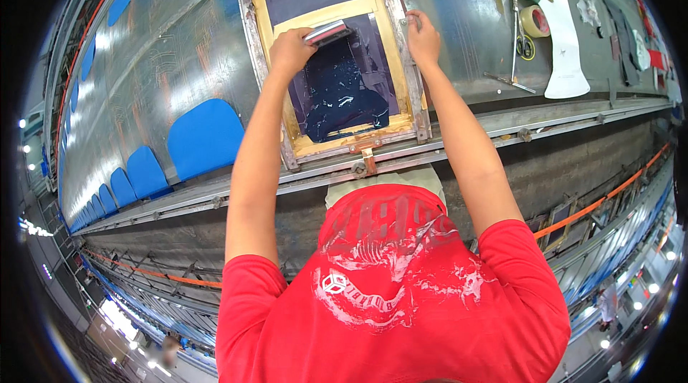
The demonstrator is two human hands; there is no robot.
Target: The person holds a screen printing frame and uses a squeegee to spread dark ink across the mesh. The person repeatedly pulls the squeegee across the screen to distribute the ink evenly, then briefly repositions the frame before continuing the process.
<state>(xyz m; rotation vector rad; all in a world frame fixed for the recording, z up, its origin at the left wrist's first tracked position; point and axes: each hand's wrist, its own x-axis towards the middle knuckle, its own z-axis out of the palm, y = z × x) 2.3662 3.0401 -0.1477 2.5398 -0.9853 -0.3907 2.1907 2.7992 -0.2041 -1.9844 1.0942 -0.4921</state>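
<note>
A screen-printing frame [414, 100] with worn, stained rails lies on the metal table in front of me. Yellow tape [326, 15] borders its dark mesh, and a wet patch of dark blue ink [337, 93] covers the lower middle. My left hand [291, 52] is closed around a squeegee [328, 32], which rests at the upper end of the ink. With fingers bent over the frame's right rail near its upper part, my right hand [424, 39] grips it. What lies under the screen is hidden.
Blue rounded pieces [206, 139] run in a row along the table [179, 53] to the left. At right lie a tape roll [534, 21], scissors [526, 48], a metal rod tool [514, 42] and a long white piece [565, 46]. A metal rail [494, 129] edges the table's near side.
</note>
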